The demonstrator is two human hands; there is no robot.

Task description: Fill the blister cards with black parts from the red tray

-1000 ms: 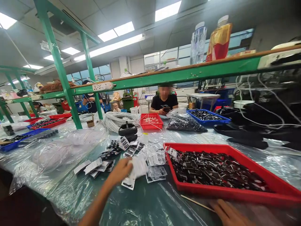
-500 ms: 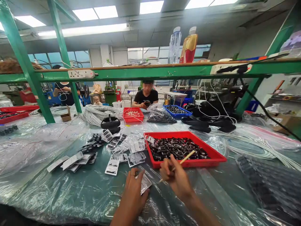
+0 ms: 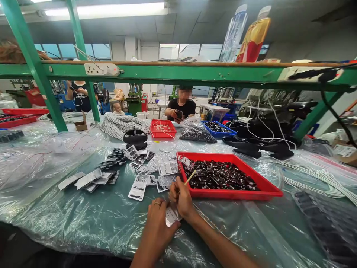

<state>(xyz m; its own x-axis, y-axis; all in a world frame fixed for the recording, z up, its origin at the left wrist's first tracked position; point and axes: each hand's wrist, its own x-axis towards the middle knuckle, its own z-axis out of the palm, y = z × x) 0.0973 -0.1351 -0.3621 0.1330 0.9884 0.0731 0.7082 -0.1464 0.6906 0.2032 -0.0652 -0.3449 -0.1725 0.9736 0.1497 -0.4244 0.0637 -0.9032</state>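
My left hand [image 3: 158, 219], with a ring on one finger, holds a small white card-like packet [image 3: 171, 217] down on the plastic-covered table. My right hand [image 3: 180, 198] is closed around a thin pale wooden stick [image 3: 190, 176]. The stick's upper end points up toward the red tray; its lower end is hidden behind my fingers. Both hands meet over the packet, the right one covering its far side. Just beyond them lie several loose blister-like packets [image 3: 137, 188] with dark pieces in them. The red tray [image 3: 237, 194] holds many small black parts.
White packets [image 3: 89, 178] are stacked at the left. Behind stand a small red tray [image 3: 163, 134], a bag of black parts [image 3: 198, 134], a blue tray [image 3: 219, 133] and a cable coil [image 3: 119, 124]. A green shelf beam [image 3: 167, 72] crosses overhead. A person [image 3: 181, 108] sits opposite.
My right hand, with the stick, has moved left and in to the packet beside my left hand. My left hand stays on the packet. The camera view has tilted down slightly.
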